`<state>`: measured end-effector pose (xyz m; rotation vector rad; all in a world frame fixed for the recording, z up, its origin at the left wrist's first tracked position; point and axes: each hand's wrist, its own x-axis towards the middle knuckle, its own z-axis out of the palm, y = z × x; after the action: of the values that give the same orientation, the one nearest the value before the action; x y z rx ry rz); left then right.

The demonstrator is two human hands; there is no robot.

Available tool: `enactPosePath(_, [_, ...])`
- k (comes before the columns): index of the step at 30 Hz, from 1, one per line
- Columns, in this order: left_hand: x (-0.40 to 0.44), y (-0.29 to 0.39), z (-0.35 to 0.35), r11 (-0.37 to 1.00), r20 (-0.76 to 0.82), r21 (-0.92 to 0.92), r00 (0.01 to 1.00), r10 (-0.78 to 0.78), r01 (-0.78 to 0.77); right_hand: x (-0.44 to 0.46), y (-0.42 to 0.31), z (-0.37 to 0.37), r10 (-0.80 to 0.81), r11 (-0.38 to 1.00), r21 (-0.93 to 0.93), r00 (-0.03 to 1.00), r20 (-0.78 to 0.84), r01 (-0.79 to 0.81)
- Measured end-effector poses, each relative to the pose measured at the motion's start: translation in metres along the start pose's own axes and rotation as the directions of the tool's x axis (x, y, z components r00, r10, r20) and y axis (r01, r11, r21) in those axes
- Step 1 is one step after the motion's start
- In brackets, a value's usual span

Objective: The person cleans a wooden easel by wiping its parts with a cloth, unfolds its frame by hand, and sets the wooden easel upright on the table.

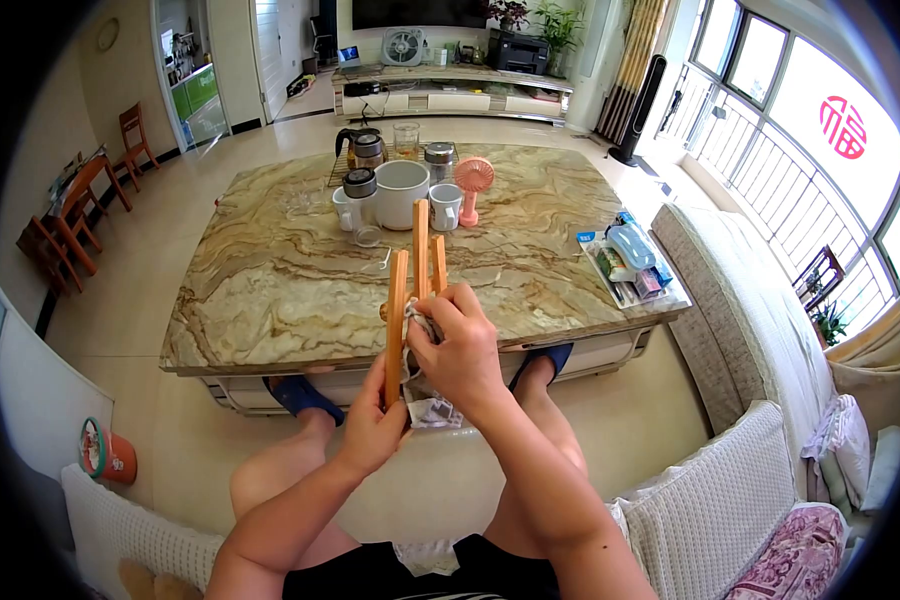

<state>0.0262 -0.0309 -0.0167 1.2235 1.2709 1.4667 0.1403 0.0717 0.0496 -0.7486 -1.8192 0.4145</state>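
The big table (260,290) fills the middle of the frame. Its top is smooth and shiny, with wavy brown and cream swirls like stone. The window (770,115) is at the upper right, with a round red sign (843,128) on it that reads 福. The couch (710,490) at the lower right has a bumpy, pale cover. On the table, right of the middle, is a flat pack (630,262) with clear plastic and a blue tag; its words are too small to read. The pot (402,200), above the middle, is round and white. Beside it stand a pink fan (473,177) with a round head and a white mug (445,207).

The wood (397,325) is in the middle of the frame, at the table's near edge. It has long, straight, orange-brown bars. The left hand (375,428) is closed around the low end of one bar. The right hand (460,345) has its fingers pinched on the soft, pale rope (418,318) by the bars.
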Motion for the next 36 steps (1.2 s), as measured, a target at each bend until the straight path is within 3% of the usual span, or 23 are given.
enactPosePath(4, [0.003,0.001,-0.002,0.995,0.041,-0.096,0.999,-0.022,0.026,0.002,0.000,-0.005,0.025,0.999,0.030,1.000,-0.007,-0.024])
enactPosePath(6, [0.002,0.003,0.000,0.992,0.069,-0.118,0.997,-0.043,0.050,0.008,-0.005,-0.009,0.030,0.998,0.065,0.993,-0.118,-0.023])
enactPosePath(9, [-0.001,0.004,0.004,0.987,0.068,-0.126,0.994,-0.090,0.098,0.008,0.003,-0.007,0.002,1.000,0.012,0.997,-0.075,-0.001])
enactPosePath(14, [-0.002,-0.007,-0.001,0.999,0.031,-0.032,0.999,-0.036,0.037,0.001,-0.001,-0.002,0.050,0.999,0.010,0.998,-0.031,-0.049])
enactPosePath(18, [0.000,-0.004,-0.002,0.992,0.010,-0.090,0.996,-0.092,0.093,-0.005,-0.002,0.000,0.076,0.997,0.019,0.997,-0.002,-0.076])
enactPosePath(21, [0.006,0.006,-0.001,0.992,-0.014,-0.125,1.000,0.023,-0.024,-0.004,-0.004,-0.003,0.059,0.996,0.067,0.998,-0.007,-0.059])
enactPosePath(23, [0.005,0.016,-0.004,0.992,0.087,-0.073,0.992,-0.094,0.101,0.004,-0.004,-0.008,0.095,0.986,0.149,0.987,-0.133,-0.075])
enactPosePath(24, [0.004,0.014,-0.003,0.992,0.084,-0.075,0.992,-0.091,0.097,0.006,-0.007,-0.012,0.147,0.978,0.162,0.985,-0.095,-0.130])
enactPosePath(26, [0.001,0.008,0.003,0.977,0.080,-0.181,0.992,-0.099,0.113,0.005,-0.005,-0.010,0.121,0.979,0.169,0.992,-0.041,-0.113])
enactPosePath(29, [0.002,0.005,-0.001,0.990,-0.002,-0.131,0.999,-0.049,0.048,-0.004,-0.003,0.000,0.100,0.973,0.205,0.995,0.016,-0.101])
enactPosePath(32, [0.008,0.012,-0.006,0.965,0.004,-0.260,1.000,-0.025,0.025,-0.012,-0.005,0.006,-0.073,0.981,0.185,0.996,0.042,0.064])
enactPosePath(36, [0.004,0.006,0.000,0.992,0.030,-0.128,1.000,0.008,-0.004,-0.003,-0.008,-0.001,0.042,0.991,0.129,0.996,-0.074,-0.032])
